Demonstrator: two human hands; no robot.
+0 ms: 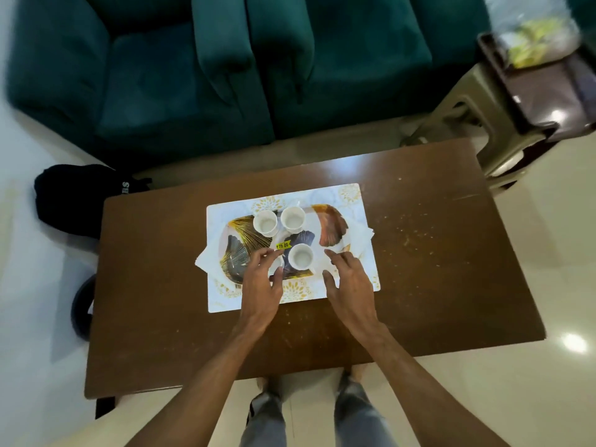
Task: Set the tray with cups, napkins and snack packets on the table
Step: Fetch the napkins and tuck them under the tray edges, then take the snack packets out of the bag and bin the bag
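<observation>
Left grip (261,279): fingers and thumb curled about a fourth cup (276,266), which is mostly hidden under the hand. Right grip (346,279): fingers spread loose, holding nothing, tips near the tray's right rim.

Tray (233,256) sits centre frame on a white mat (351,196) on the bench (435,253). Three other cups (301,257) stand upright on it and look empty. Napkins (362,235) poke out at both ends.

Judgement: the cups are light, hard and breakable, and may slide on the glossy tray. Take each by its wall.

Snack packets: none on the tray. A blurred bag (532,43) sits upper right, contents unclear.
</observation>
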